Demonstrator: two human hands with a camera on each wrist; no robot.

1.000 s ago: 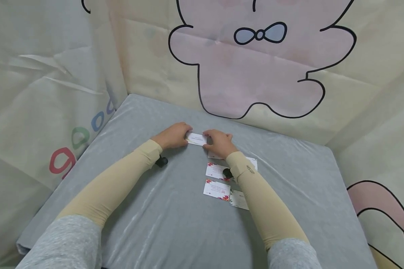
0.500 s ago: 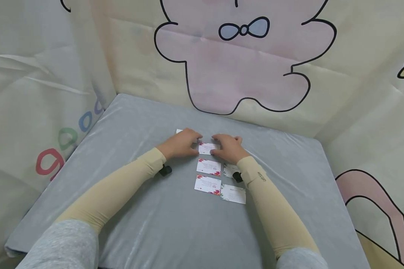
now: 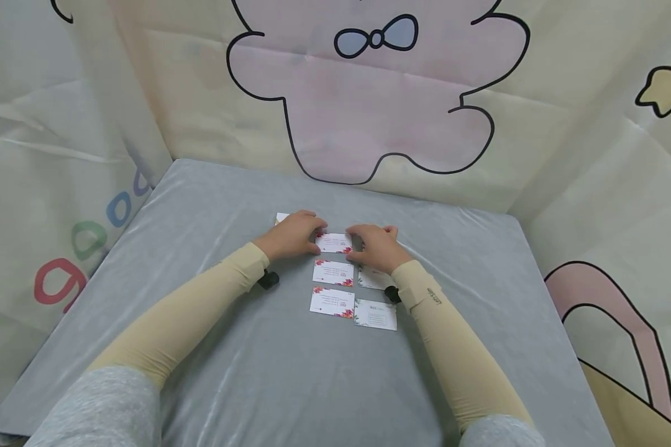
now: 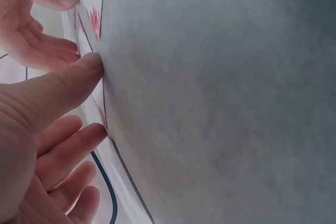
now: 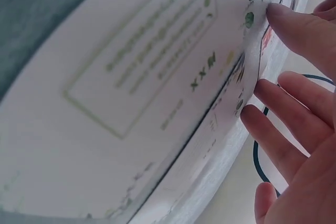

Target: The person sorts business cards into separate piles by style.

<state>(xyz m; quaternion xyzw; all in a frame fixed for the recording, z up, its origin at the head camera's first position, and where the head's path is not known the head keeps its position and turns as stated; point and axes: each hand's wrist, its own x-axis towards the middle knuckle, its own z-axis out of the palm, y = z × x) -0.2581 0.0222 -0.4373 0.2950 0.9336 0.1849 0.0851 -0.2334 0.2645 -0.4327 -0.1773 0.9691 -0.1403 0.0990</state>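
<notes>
On the grey cloth lies a white business card with red flowers (image 3: 334, 243), between my two hands. My left hand (image 3: 291, 236) is at its left end, thumb and fingertips on the card's edge; in the left wrist view the thumb (image 4: 63, 85) and a finger touch it. At the right end my right hand (image 3: 377, 246) has its thumb and fingertips at the edge, fingers spread. Nearer to me lie two more red-flowered cards, the middle one (image 3: 333, 273) and the front one (image 3: 332, 302). Beyond the left hand, another white card (image 3: 281, 217) is mostly hidden.
Two green-leaf cards stand to the right of the flowered ones, a front one (image 3: 375, 315) and one partly under the right wrist (image 3: 373, 278). The grey cloth-covered table (image 3: 246, 372) meets a printed curtain (image 3: 201, 124) at the back and sides.
Both hands have left the white card at the upper left and moved right and nearer to the rear flowered card. The head view has turned to the right.
</notes>
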